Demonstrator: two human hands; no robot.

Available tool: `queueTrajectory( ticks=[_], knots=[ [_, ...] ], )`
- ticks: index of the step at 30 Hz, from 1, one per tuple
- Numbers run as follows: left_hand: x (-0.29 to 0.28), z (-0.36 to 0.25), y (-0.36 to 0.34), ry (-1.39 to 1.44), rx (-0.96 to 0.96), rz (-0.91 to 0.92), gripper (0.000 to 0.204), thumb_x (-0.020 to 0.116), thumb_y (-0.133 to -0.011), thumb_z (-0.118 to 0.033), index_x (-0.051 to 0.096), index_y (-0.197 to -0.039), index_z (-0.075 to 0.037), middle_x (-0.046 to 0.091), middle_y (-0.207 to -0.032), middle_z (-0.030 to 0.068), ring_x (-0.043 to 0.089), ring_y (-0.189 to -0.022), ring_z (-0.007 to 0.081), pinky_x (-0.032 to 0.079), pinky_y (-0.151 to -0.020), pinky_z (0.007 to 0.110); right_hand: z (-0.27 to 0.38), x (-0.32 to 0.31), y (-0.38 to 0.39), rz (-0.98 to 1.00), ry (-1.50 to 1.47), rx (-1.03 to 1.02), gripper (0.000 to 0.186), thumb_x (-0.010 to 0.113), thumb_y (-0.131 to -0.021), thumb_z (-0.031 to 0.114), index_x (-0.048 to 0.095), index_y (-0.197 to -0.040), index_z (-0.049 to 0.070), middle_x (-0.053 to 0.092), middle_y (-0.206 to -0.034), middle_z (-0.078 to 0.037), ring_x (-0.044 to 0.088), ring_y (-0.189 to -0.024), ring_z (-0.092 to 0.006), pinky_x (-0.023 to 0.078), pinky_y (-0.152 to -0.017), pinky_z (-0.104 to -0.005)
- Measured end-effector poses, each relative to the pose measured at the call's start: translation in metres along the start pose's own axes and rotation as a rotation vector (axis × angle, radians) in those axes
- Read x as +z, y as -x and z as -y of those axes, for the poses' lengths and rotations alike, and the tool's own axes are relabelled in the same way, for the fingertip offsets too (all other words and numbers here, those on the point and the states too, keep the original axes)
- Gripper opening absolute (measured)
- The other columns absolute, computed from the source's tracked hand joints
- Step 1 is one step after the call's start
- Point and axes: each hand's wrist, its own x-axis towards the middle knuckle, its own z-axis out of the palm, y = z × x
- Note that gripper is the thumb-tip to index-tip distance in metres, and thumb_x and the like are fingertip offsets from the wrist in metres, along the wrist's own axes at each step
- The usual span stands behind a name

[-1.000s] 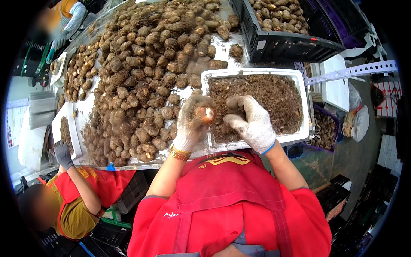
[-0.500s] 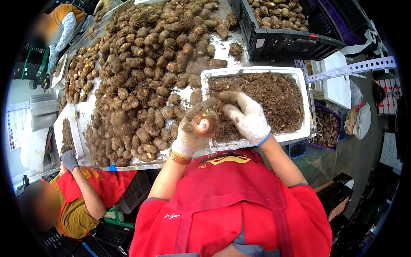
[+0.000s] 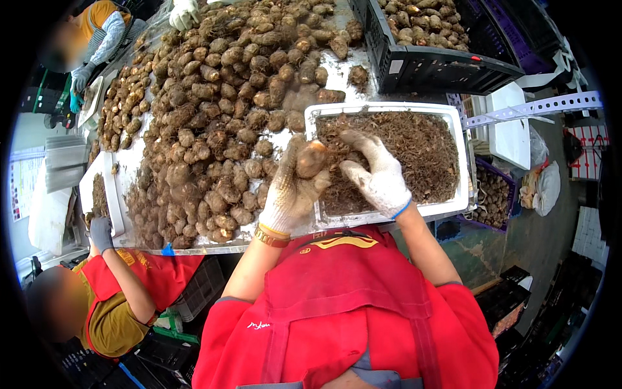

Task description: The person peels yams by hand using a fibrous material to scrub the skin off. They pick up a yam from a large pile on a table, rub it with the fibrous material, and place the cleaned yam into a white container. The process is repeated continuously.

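In white knit gloves, both my hands work over the near left edge of a white foam box (image 3: 457,155). My left hand (image 3: 285,198) is closed round a small brown taro corm (image 3: 311,160), which shows a pale orange patch at its top. Just to the right, my right hand (image 3: 381,178) has its thumb and fingers apart, with no object seen between them. It hovers over the brown root fibres (image 3: 414,152) that fill the box. A large heap of hairy taro corms (image 3: 207,123) covers the table left of my hands.
A black crate (image 3: 447,68) with more corms stands behind the box. A purple crate of corms (image 3: 492,194) sits lower on the right. A perforated metal bar (image 3: 538,109) juts in there. At left, a co-worker's gloved hand (image 3: 102,233) is at a narrow tray (image 3: 116,204); other people work farther back.
The taro corm has turned in my left hand, its pale cut end no longer facing up. My right hand's fingers have spread and drawn slightly away. A co-worker's white glove has come over the heap's far edge.
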Motion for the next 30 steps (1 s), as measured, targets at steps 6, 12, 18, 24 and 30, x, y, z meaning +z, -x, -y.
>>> queueTrajectory(
  ticks=[6, 12, 18, 24, 30],
  knots=[
    [0.002, 0.007, 0.001, 0.081, -0.087, 0.107, 0.039, 0.048, -0.099, -0.032, 0.050, -0.129, -0.006, 0.060, -0.118, 0.0091, 0.060, -0.100, 0.0222, 0.051, -0.087, 0.039, 0.012, 0.018, -0.005, -0.051, 0.142, -0.111, 0.047, 0.070, -0.079, 0.025, 0.059, -0.123, 0.009, 0.058, -0.116, -0.019, 0.060, -0.104, -0.0330, 0.051, -0.086, -0.0371],
    [0.010, 0.002, 0.012, -0.336, -0.113, 0.003, 0.041, 0.048, -0.099, -0.037, 0.050, -0.127, -0.008, 0.062, -0.113, 0.0076, 0.061, -0.099, 0.0180, 0.052, -0.082, 0.033, 0.019, 0.016, -0.004, 0.001, 0.149, -0.196, 0.033, 0.066, -0.082, 0.019, 0.062, -0.112, 0.007, 0.061, -0.100, -0.016, 0.063, -0.090, -0.0346, 0.051, -0.077, -0.0401],
    [0.009, -0.005, 0.004, -0.795, 0.030, -0.163, 0.028, 0.048, -0.098, -0.022, 0.051, -0.122, -0.006, 0.061, -0.108, 0.0063, 0.062, -0.092, 0.0165, 0.055, -0.074, 0.031, 0.028, 0.011, -0.009, 0.079, 0.541, -0.257, 0.016, 0.062, -0.086, 0.024, 0.060, -0.088, 0.008, 0.060, -0.082, -0.013, 0.062, -0.073, -0.0343, 0.050, -0.064, -0.0432],
    [0.028, 0.000, 0.007, -1.564, 0.455, -0.114, 0.034, 0.062, -0.087, -0.019, 0.051, -0.115, -0.002, 0.059, -0.090, 0.0107, 0.058, -0.072, 0.0190, 0.050, -0.066, 0.033, 0.012, 0.022, -0.016, 0.070, 0.603, -0.067, 0.024, 0.052, -0.092, 0.029, 0.061, -0.090, 0.007, 0.065, -0.079, -0.016, 0.064, -0.071, -0.0361, 0.051, -0.064, -0.0437],
    [0.033, -0.020, 0.008, -2.122, 0.801, 0.371, 0.037, 0.072, -0.075, -0.020, 0.059, -0.108, -0.008, 0.058, -0.107, 0.0160, 0.059, -0.088, 0.0350, 0.051, -0.075, 0.041, -0.008, 0.026, -0.008, 0.342, -0.759, 0.849, 0.026, 0.051, -0.096, 0.031, 0.062, -0.096, 0.007, 0.066, -0.088, -0.003, 0.059, -0.070, -0.0140, 0.048, -0.058, -0.0311]
  ],
)
